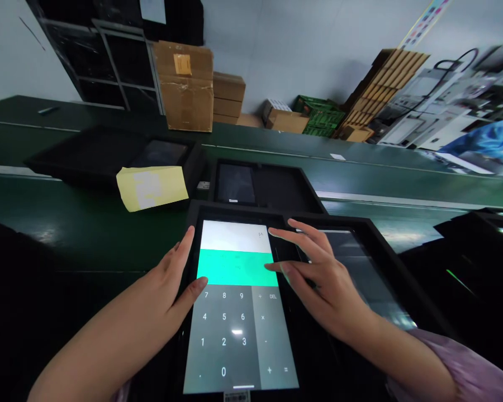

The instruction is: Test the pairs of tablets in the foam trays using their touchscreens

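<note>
Lit tablet point(235, 268), left hand point(175, 279) and right hand point(324, 273) overlapping it, yellow paper point(171, 183) beyond

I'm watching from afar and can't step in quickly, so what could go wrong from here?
The left hand has its thumb over the left edge of the screen, just above the 7 key; a slip might enter a digit. The right hand has a fingertip at the green band's right edge, where a stray touch could register.
</note>
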`<action>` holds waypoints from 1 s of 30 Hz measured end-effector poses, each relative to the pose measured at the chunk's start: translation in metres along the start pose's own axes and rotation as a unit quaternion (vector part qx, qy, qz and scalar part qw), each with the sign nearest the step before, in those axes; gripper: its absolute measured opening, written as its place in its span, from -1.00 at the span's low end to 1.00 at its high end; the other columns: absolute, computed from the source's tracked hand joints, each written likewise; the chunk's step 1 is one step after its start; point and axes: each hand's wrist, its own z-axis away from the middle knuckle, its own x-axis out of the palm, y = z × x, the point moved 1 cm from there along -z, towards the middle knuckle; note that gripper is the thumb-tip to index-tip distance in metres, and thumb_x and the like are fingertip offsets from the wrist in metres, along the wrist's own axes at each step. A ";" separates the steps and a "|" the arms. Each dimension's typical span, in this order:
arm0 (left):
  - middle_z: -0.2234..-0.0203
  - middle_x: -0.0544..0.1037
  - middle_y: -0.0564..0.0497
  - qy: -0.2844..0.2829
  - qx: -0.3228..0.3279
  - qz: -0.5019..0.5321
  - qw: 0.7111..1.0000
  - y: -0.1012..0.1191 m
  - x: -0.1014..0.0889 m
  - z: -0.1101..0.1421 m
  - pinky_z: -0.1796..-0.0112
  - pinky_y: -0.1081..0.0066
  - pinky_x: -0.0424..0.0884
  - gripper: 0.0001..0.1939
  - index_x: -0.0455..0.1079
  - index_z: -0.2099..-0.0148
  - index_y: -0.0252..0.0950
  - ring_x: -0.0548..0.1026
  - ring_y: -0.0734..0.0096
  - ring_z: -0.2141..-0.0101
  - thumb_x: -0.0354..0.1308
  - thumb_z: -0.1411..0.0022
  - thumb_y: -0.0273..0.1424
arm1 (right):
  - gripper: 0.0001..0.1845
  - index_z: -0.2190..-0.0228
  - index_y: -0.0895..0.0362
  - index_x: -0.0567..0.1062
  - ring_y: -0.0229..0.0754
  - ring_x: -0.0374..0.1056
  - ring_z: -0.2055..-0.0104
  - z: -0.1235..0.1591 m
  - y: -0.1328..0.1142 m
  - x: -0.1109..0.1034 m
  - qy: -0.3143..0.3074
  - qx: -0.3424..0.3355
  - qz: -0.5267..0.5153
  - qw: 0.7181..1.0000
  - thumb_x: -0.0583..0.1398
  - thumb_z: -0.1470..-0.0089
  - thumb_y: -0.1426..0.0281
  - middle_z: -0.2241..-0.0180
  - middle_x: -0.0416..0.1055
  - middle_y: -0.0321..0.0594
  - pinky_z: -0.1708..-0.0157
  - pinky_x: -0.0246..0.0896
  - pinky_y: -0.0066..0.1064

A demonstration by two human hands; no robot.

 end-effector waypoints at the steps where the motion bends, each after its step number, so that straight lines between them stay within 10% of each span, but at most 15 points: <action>1: -0.44 -0.13 0.03 -0.009 -0.006 -0.004 1.000 0.000 -0.001 0.001 -0.10 0.01 0.43 -0.16 -0.42 -0.49 0.05 0.13 -0.08 -0.33 -0.22 -0.33 0.21 | -0.62 0.31 0.00 0.68 0.18 0.05 -0.35 0.001 0.002 -0.001 0.004 0.008 0.001 1.000 0.06 -0.30 0.42 -0.18 0.36 -0.17 -0.11 0.32 0.22; 8: -0.45 -0.13 -0.04 -0.033 -0.001 -0.036 0.999 0.003 -0.002 0.000 -0.13 -0.02 0.37 -0.11 -0.48 -0.49 -0.03 0.13 -0.07 -0.34 -0.14 -0.34 0.14 | -0.66 0.18 0.04 0.64 0.14 -0.01 -0.37 0.002 -0.017 0.000 -0.017 -0.066 -0.007 0.998 0.07 -0.28 0.48 -0.21 0.29 -0.08 -0.18 0.27 0.15; 15: -0.45 -0.11 -0.10 -0.045 -0.012 -0.046 0.998 0.004 -0.001 -0.002 -0.15 0.00 0.35 -0.08 -0.51 -0.49 -0.10 0.10 -0.06 -0.36 -0.13 -0.33 0.11 | -0.56 -0.13 0.04 0.46 0.47 -0.32 -0.43 0.004 -0.043 0.008 -0.150 -0.113 -0.008 0.982 0.12 -0.29 0.21 -0.37 -0.01 0.04 -0.05 0.17 0.52; 23: -0.45 -0.21 0.01 -0.043 0.000 -0.035 0.998 0.005 -0.001 -0.002 -0.11 -0.08 0.38 -0.07 -0.55 -0.48 -0.06 0.18 -0.16 -0.32 -0.20 -0.30 0.18 | -0.65 0.20 -0.01 0.65 0.13 -0.01 -0.38 0.004 -0.010 -0.005 0.041 0.014 -0.005 0.999 0.05 -0.34 0.39 -0.17 0.37 -0.17 -0.18 0.25 0.18; 30: -0.45 -0.19 0.06 -0.032 -0.028 -0.009 0.999 0.000 -0.003 0.000 -0.09 -0.08 0.41 -0.07 -0.54 -0.49 -0.02 0.16 -0.16 -0.32 -0.27 -0.27 0.22 | -0.59 0.37 0.04 0.65 0.17 0.04 -0.35 0.005 -0.005 0.002 0.003 0.009 0.033 0.999 0.04 -0.32 0.42 -0.13 0.40 -0.15 -0.17 0.24 0.25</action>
